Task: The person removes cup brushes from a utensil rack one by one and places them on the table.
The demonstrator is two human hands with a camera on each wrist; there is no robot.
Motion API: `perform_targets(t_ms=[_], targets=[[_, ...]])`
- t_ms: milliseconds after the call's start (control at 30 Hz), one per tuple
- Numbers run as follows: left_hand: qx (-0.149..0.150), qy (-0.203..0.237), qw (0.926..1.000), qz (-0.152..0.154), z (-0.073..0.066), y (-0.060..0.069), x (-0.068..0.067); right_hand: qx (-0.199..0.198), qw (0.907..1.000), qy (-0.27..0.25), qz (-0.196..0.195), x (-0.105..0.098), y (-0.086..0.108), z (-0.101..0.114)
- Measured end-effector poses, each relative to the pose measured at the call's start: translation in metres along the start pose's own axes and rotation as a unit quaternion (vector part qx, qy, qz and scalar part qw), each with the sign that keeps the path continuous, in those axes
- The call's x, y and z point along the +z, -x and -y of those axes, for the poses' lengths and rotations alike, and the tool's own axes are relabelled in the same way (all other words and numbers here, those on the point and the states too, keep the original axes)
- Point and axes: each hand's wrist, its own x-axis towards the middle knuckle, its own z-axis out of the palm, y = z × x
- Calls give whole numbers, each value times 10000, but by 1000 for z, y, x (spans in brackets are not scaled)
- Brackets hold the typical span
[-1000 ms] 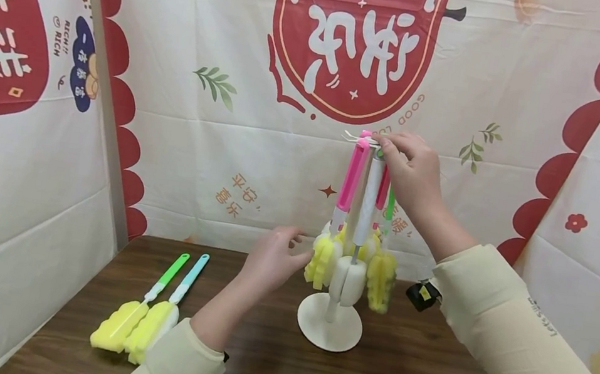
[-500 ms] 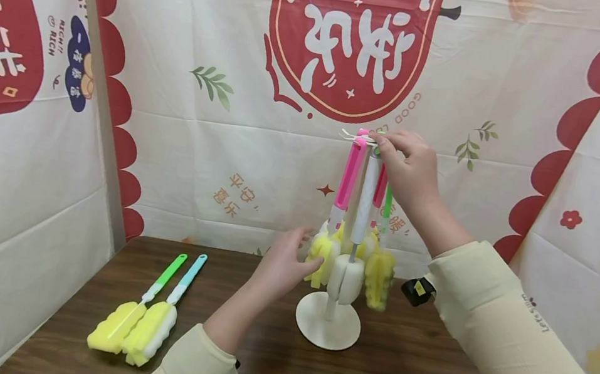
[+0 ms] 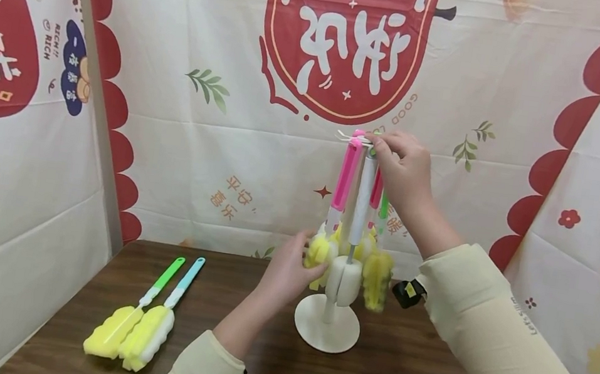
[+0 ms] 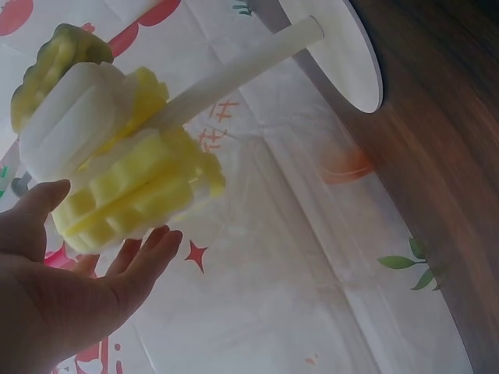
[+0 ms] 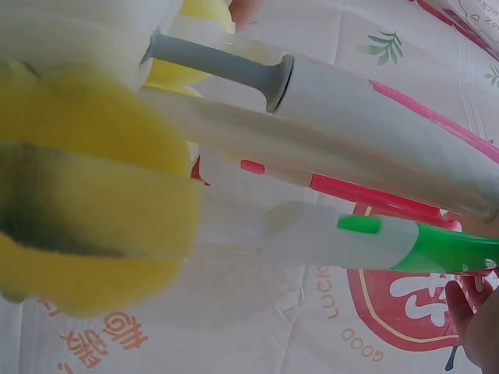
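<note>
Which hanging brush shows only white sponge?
The white-handled brush, at the front of the stand; the pink-handled brushes and the green-handled hanging brush all show yellow sponge.

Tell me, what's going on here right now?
Someone is working at a white stand hung with sponge brushes. The left hand is spread around the yellow sponge of the pink-handled brush, with no clear grip on it. The right hand is at the stand's top, by the end of the white-handled brush; its exact hold is hidden. A green-handled brush and a blue-handled brush lie side by side on the table.
</note>
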Motion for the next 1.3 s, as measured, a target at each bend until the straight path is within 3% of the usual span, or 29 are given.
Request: perform_targets(t_ms=[300,633,1067,1300], targets=[[68,-99,9998,-162,2,3,3,-41,9999,43,-88,3,2,1],[59,224,9997,-63,3,9,2,-78,9998,48,-188,4,4,2],[372,167,9990,-174,6,18,2,-147,9993,-53,-343,7,7,2],[718,-197,9960,-493,8,23,-1,-151,9990,-24,-429,8,8,3]])
